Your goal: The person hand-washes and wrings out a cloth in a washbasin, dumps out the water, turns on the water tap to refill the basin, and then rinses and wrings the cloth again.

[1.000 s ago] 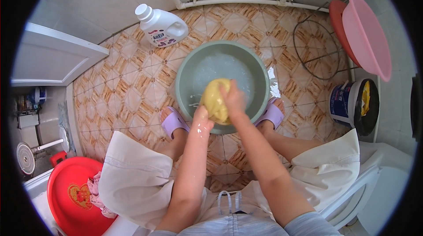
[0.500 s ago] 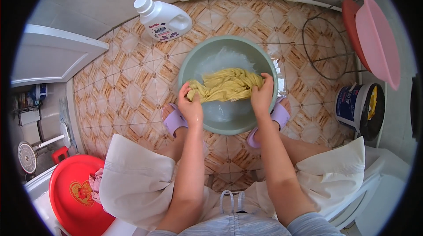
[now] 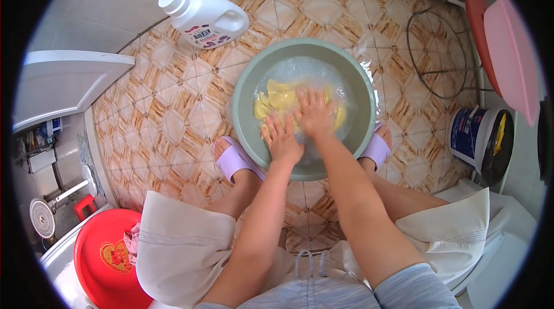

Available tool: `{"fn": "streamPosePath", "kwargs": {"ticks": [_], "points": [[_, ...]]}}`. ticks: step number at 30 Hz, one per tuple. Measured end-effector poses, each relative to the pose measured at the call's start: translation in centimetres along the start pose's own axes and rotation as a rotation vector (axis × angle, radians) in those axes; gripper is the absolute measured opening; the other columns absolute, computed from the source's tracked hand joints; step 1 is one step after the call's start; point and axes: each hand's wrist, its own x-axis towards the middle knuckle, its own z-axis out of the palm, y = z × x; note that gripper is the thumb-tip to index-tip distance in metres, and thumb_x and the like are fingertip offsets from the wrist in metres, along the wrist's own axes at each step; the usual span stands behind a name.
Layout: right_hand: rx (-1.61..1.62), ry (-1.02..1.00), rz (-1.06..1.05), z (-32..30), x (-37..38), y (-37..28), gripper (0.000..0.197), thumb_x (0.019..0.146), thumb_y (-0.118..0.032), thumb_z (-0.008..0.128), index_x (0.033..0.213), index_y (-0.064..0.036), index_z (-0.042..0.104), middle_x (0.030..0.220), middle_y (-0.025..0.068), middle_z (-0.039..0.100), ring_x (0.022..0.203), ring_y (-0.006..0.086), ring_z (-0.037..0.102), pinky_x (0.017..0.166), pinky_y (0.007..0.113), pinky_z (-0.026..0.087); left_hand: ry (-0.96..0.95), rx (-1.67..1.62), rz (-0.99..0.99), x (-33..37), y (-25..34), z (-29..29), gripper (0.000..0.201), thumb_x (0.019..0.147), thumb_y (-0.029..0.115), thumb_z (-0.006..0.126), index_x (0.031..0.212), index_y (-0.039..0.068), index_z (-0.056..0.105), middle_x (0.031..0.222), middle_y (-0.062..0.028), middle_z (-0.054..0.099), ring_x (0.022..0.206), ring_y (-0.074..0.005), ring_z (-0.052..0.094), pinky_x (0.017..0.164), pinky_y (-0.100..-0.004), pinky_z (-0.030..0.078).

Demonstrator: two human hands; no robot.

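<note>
yellow cloth: beyond both palms, widest left to right
right hand: spread, nearer its middle
left hand: spread, near-left edge

The floor of cream-and-brown patterned tiles bears a round grey-green plastic basin beneath the left hand and right hand. Ahead and left of the left hand rests a white plastic bottle. Well right of the right hand is a blue-and-white bucket. Lilac open-toed slippers flank the hands.
</note>
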Motion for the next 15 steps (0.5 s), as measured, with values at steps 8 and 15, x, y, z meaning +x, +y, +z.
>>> {"fn": "streamPosePath", "kwargs": {"ticks": [8, 15], "points": [[0.363, 0.402, 0.261, -3.5, -0.4, 1.6, 0.073, 0.075, -0.024, 0.065, 0.138, -0.0202, 0.029, 0.134, 0.0121, 0.039, 0.12, 0.0307, 0.04, 0.096, 0.054, 0.032, -0.195, -0.685, -0.067, 3.1, -5.8, 2.8, 0.081, 0.077, 0.039, 0.06, 0.143, 0.017, 0.018, 0.146, -0.0176, 0.02, 0.133, -0.038, 0.016, 0.107, -0.0528, 0.015], [1.093, 0.243, 0.457, -0.5, -3.8, 0.5, 0.061, 0.068, -0.016, 0.07, 0.123, -0.0113, 0.046, 0.109, 0.0152, 0.06, 0.1, 0.0328, 0.058, 0.084, 0.041, 0.046, -0.496, -2.112, -0.774, -2.2, -0.5, -3.3, 0.082, 0.077, 0.051, 0.057, 0.141, 0.013, 0.022, 0.143, -0.0144, 0.025, 0.127, -0.0396, 0.029, 0.098, -0.0634, 0.023]]}}
